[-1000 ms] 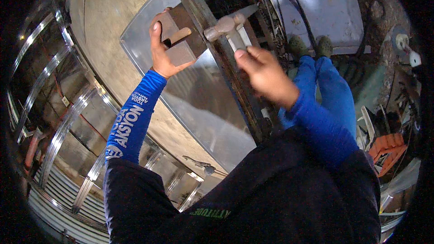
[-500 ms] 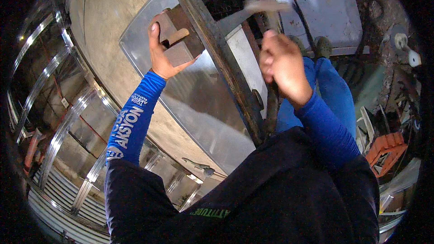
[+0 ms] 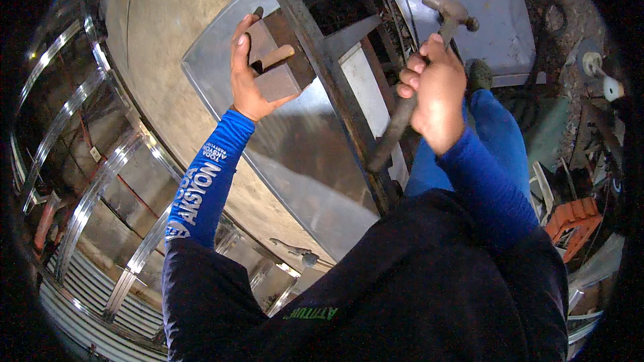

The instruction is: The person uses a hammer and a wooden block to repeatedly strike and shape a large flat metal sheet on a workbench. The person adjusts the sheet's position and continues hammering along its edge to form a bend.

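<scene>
Hammer raised, block pressed to sheet metal.
L hand [image 3: 251, 70] clamped on wooden block w/ handle [image 3: 275, 67], held flat against steel sheet [image 3: 302, 154] beside dark steel bar [image 3: 335, 94]. R hand [image 3: 436, 90] fisted round claw hammer [image 3: 419, 74], head up, well apart from block.

Counted: two bare hands, the left hand [image 3: 249, 70] gripping one brown block [image 3: 278, 60] with one short wooden handle [image 3: 274, 58], pressed onto the sheet; the right hand [image 3: 436, 90] closed around one hammer [image 3: 429, 60]. One bent metal sheet [image 3: 302, 154] lying across one dark steel beam [image 3: 335, 87]. One second flat grey sheet [image 3: 500, 20] near the upper right edge. One orange object [image 3: 570, 218] at the right rim. Two blue sleeves, one per forearm.
</scene>
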{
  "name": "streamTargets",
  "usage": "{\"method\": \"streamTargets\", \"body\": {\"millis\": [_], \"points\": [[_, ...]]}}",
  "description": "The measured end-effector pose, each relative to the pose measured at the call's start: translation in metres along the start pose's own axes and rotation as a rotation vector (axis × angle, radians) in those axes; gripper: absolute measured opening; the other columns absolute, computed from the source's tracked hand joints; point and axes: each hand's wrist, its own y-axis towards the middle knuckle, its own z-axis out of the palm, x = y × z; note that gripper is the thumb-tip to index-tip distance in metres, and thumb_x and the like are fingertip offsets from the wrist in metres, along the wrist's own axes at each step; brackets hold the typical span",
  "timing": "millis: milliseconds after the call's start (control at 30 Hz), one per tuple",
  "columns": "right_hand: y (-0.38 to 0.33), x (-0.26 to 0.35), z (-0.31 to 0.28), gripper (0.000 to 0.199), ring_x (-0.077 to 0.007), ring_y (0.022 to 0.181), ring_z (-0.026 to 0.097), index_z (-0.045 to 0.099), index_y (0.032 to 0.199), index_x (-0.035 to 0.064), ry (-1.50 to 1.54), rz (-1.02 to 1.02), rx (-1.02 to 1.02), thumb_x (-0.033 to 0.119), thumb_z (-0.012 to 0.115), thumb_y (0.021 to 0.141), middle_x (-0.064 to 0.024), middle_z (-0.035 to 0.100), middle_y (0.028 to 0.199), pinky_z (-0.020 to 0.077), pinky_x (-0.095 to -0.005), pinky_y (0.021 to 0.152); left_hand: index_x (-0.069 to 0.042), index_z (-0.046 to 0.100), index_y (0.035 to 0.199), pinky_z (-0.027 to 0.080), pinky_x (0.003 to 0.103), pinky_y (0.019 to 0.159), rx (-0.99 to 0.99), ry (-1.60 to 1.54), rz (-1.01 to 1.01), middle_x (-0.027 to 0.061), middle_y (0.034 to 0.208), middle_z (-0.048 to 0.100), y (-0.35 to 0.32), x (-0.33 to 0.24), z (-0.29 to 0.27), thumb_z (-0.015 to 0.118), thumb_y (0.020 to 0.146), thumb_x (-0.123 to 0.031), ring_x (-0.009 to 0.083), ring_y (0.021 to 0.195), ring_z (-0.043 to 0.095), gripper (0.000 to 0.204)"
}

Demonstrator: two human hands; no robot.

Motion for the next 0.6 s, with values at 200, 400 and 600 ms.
{"method": "streamTargets", "body": {"millis": [200,400,600], "points": [[-0.012,-0.017,0.003,0.033,-0.0105,0.043,0.046,0.052,0.084,0.0113,-0.529,0.166,0.535,0.037,0.056,0.105,0.002,0.048,0.059,0.0367,-0.0304,0.037,-0.037,0.009,0.157,0.055,0.051,0.101,-0.088,0.147,0.248,0.014,0.164,0.018,-0.005,0.02,0.0,0.097,0.062,-0.018,0.0348,0.136,0.047,0.13],[0.005,-0.017,-0.011,0.026,-0.0081,0.045,0.039,0.049,0.085,0.0151,0.014,-0.007,0.115,0.031,0.052,0.105,0.004,0.042,0.061,0.0328,-0.0279,0.039,-0.031,0.014,0.158,0.041,0.055,0.109,-0.112,0.199,0.208,0.0178,0.161,0.026,-0.006,0.026,-0.002,0.096,0.061,-0.029,0.038,0.139,0.045,0.127],[-0.013,-0.011,0.007,0.036,-0.0067,0.043,0.038,0.045,0.081,0.0145,-0.482,0.139,0.601,0.04,0.056,0.105,0.0044,0.041,0.059,0.0305,-0.0265,0.036,-0.026,0.02,0.158,0.016,0.064,0.12,-0.208,0.323,0.324,0.0281,0.156,0.038,-0.003,0.032,-0.002,0.096,0.056,-0.052,0.0471,0.141,0.043,0.13]]}}
